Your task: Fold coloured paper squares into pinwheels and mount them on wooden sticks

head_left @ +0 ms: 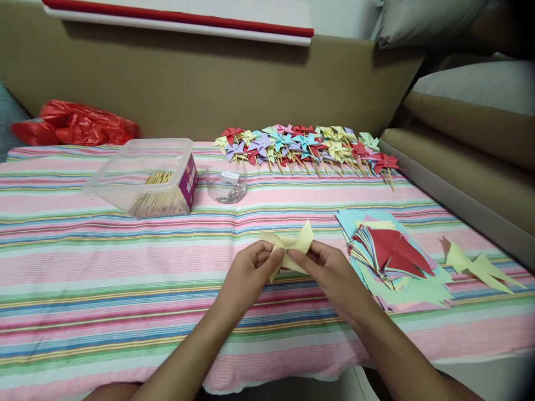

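Note:
Both hands meet in front of me over the striped cloth, pinching a pale yellow paper pinwheel [301, 240] at its middle. My left hand [253, 266] is closed on its left side, thumb pressed near the centre. My right hand [328, 267] grips it from the right, its thumb tip also at the centre. A tiny dark spot shows between the thumbs, too small to name. The pinwheel's blades stick up and out around the fingers, and no stick is visible on it. To the right lies a stack of cut coloured paper [401, 253], red on top.
A clear plastic box [121, 167] with wooden sticks [161, 195] stands at the left, beside a round clear container [228, 192] of small metal pins. Finished pinwheels [305, 142] lie along the back. One yellow cut paper [476, 264] is far right; a red plastic bag [87, 122] is back left.

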Motion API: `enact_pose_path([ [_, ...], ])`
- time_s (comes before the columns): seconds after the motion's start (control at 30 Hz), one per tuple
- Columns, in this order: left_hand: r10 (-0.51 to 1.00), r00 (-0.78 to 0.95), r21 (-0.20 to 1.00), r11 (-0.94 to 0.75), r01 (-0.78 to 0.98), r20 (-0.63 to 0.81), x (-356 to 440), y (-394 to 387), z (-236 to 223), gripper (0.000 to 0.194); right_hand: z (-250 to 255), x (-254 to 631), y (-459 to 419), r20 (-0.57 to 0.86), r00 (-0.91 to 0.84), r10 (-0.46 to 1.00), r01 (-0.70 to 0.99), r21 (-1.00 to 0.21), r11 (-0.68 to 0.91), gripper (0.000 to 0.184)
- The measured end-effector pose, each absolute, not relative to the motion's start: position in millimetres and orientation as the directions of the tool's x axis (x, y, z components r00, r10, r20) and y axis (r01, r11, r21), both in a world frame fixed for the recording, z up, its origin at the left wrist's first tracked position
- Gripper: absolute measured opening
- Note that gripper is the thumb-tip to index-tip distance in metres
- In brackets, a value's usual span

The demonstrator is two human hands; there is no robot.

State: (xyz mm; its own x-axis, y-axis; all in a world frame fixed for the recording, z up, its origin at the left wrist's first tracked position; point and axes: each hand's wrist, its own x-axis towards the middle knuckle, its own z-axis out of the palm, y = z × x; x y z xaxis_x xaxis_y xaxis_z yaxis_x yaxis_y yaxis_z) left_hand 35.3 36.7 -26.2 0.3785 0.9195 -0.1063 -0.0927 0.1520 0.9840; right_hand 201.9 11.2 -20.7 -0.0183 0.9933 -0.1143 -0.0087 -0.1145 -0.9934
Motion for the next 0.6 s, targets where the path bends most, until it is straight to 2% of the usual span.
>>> enact_pose_path([
  [0.07, 0.915, 0.383, 0.975, 0.184, -0.126, -0.124, 33.6, 37.2, -24.0, 0.032, -16.8, 200.6, 13.0, -0.147, -0.042, 0.988, -0.119, -0.981, -0.151, 0.033],
  [0.17, 0.924, 0.357, 0.956, 0.217, -0.196, -0.136, 30.5, 38.5, -20.4, 0.031, -8.7, 197.7, 15.6, -0.168, -0.060, 0.984, -0.188, -0.966, -0.176, 0.030],
  [0.37, 0.920, 0.360, 0.901, 0.282, -0.329, -0.157, 27.3, 40.0, -10.8, 0.031, 7.3, 191.9, 16.2, -0.118, -0.123, 0.985, -0.210, -0.967, -0.142, 0.028],
  [0.6, 0.934, 0.336, 0.879, 0.258, -0.401, -0.121, 31.2, 33.6, 1.9, 0.026, 14.3, 189.6, 20.2, -0.025, -0.182, 0.983, -0.203, -0.977, -0.063, 0.026],
])
